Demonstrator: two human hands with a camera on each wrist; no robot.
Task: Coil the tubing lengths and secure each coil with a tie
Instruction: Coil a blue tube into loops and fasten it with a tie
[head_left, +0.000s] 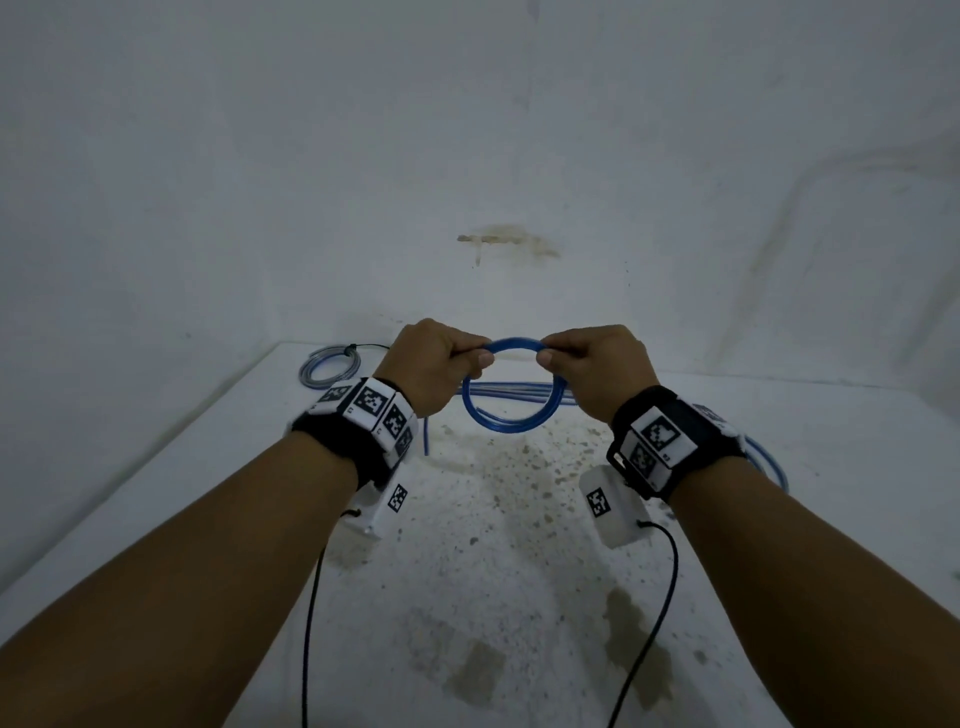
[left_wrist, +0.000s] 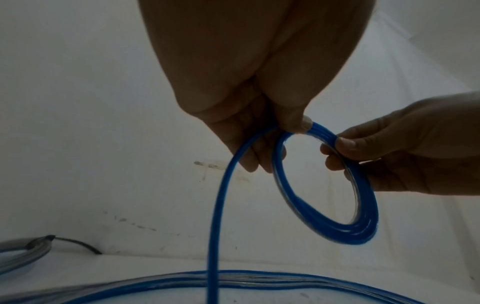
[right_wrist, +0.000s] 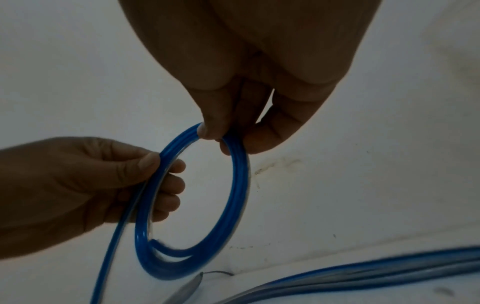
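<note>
1. Table (head_left: 519, 597), white, stained: fills lower half of head view. We work over its far end, near the wall.
2. Loose tubing lengths (head_left: 519, 388), blue and clear, lying flat across centre of frame behind the hands; more at right edge. Not yet coiled, we judge.
3. Finished coil (head_left: 327, 366), pale grey-blue, upper left of table w/ a dark tie (head_left: 353, 346) on it. Set aside, presumably done.
4. Blue coil (head_left: 511, 415), several turns, held upright above table at frame centre. We keep it in the air so turns stack w/o dragging.
5. Left hand (head_left: 436, 364): thumb and fingers clamped on coil's top-left arc; the free tail (left_wrist: 215, 205) drops from this grip to the table, so this hand prob. feeds each new turn.
6. Right hand (head_left: 592, 364): thumb and fingers pinch the top-right arc, holding the turns together.
7. Tie for this coil: none seen; dim wrist views, may be out of frame.
</note>
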